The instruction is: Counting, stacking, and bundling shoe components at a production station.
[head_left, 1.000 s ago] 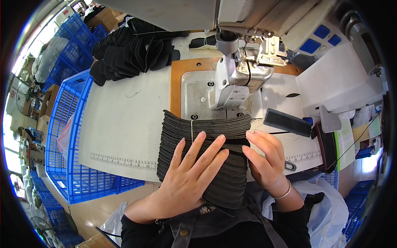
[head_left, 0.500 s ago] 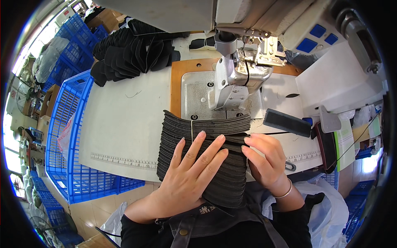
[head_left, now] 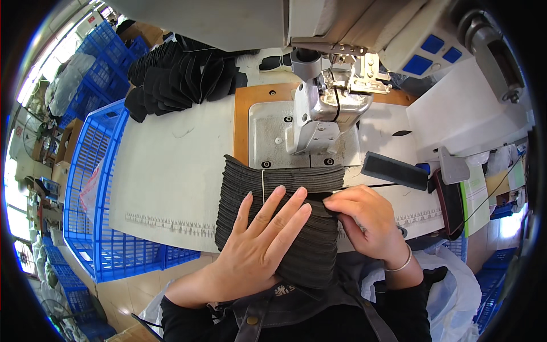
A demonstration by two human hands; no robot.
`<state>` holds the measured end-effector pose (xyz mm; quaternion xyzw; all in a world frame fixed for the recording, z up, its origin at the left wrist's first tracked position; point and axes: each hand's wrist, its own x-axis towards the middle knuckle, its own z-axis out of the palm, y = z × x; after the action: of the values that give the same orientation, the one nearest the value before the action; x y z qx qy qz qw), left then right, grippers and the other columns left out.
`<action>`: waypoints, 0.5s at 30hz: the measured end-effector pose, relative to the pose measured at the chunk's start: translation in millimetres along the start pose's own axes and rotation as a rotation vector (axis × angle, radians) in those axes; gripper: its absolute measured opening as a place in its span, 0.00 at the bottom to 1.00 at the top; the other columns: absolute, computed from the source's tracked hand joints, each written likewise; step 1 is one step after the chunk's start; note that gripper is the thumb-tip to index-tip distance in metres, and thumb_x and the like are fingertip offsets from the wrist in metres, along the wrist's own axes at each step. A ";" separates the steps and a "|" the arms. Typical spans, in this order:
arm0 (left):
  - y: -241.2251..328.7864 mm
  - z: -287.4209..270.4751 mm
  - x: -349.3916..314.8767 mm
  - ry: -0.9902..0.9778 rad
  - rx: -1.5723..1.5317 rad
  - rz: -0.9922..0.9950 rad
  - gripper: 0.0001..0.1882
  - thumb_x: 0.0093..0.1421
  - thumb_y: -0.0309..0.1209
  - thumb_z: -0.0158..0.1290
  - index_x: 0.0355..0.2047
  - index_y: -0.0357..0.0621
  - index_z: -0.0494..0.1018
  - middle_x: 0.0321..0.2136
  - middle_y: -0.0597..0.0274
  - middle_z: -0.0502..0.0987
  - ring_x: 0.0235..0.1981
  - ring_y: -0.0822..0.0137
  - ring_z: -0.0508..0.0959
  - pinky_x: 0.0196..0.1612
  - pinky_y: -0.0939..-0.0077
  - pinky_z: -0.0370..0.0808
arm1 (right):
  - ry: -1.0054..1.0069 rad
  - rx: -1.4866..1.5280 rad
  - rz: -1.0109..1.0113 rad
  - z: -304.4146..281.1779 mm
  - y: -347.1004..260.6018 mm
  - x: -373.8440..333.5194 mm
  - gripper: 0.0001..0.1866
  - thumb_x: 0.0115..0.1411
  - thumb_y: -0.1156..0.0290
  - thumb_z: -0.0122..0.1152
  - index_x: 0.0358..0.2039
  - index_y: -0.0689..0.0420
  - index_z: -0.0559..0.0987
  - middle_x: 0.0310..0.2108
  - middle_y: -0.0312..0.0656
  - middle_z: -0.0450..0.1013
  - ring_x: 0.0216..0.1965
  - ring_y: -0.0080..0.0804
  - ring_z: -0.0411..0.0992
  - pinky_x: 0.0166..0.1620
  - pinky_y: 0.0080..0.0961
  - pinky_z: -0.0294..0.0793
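Note:
A thick stack of dark grey-black cut fabric pieces [head_left: 310, 242] lies at the table's front edge, close against my body. A pale cord [head_left: 262, 185] runs across its far part. My left hand [head_left: 250, 253] rests flat on the stack with its fingers spread. At the stack's right edge, my right hand [head_left: 367, 219] has thumb and fingers pinched on the edge of one black fabric piece, where a dark gap opens between layers. Just beyond the stack stands the sewing machine [head_left: 325, 122] on its metal plate.
Heaped black cut pieces [head_left: 182, 77] lie at the far left of the white table [head_left: 159, 165]. A blue plastic crate [head_left: 94, 188] borders its left side. Right of the machine are a dark flat bar [head_left: 395, 170] and a small black leaf-shaped piece [head_left: 402, 133]. A printed ruler [head_left: 171, 223] runs along the front.
My right hand has shifted slightly left, and its fingers have closed from a looser pose into a pinch at the stack's edge. My left hand stays spread on the stack.

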<state>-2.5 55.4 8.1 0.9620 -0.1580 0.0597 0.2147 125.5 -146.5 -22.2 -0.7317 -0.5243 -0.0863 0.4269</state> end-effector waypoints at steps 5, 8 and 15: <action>0.1 -7.0 7.3 -0.093 0.085 0.032 0.43 0.44 0.30 0.54 0.63 0.34 0.56 0.65 0.46 0.54 0.66 0.45 0.55 0.63 0.42 0.48 | -0.085 0.171 0.032 -9.2 -2.0 0.5 0.20 0.47 0.84 0.60 0.44 0.59 0.76 0.40 0.44 0.75 0.37 0.43 0.74 0.38 0.32 0.73; 0.0 -8.2 9.7 -0.118 0.085 0.039 0.43 0.43 0.30 0.55 0.62 0.34 0.56 0.66 0.45 0.53 0.66 0.46 0.54 0.63 0.42 0.47 | -0.057 0.166 0.060 -6.3 -4.2 -0.3 0.19 0.47 0.85 0.59 0.42 0.58 0.79 0.39 0.44 0.77 0.36 0.43 0.76 0.39 0.32 0.76; -1.5 -8.2 12.3 -0.107 0.042 0.036 0.45 0.41 0.33 0.57 0.62 0.36 0.57 0.66 0.44 0.51 0.67 0.45 0.53 0.63 0.43 0.47 | -0.005 0.001 -0.064 0.5 -3.5 -4.6 0.20 0.49 0.84 0.59 0.45 0.62 0.76 0.38 0.47 0.75 0.37 0.44 0.74 0.39 0.33 0.74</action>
<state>9.2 56.8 17.2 0.9651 -0.1850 0.0154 0.1845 120.3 -149.0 -23.3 -0.7144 -0.5488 -0.0977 0.4230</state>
